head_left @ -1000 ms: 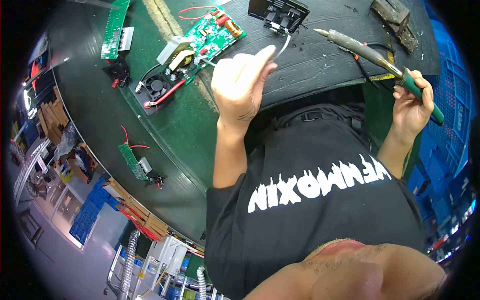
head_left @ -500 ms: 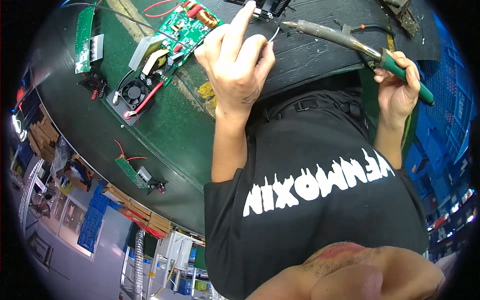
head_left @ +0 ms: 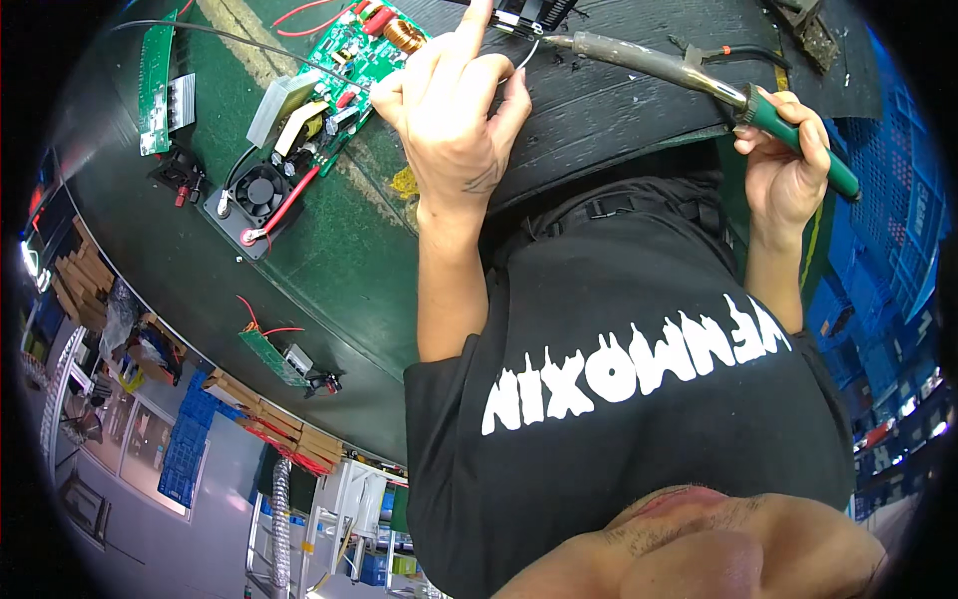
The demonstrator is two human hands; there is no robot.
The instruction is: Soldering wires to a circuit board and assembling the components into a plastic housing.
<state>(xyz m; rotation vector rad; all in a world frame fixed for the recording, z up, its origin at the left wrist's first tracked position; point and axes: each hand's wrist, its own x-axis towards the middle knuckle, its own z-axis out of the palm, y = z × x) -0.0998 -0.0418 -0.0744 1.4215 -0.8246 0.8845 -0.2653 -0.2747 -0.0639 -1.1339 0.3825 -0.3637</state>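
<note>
- Green-handled soldering iron (head_left: 659,64) gripped in my right hand (head_left: 785,160), tip just beside the black module (head_left: 552,12).
- My left hand (head_left: 449,115) pinches the white wire (head_left: 532,52) near it.
- I'd steady the wire, then heat briefly.

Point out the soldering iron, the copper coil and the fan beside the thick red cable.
Soldering iron (head_left: 659,64): head view, on its metal barrel.
Copper coil (head_left: 404,35): head view, on its windings.
Fan (head_left: 261,191): head view, on its round hub.
</note>
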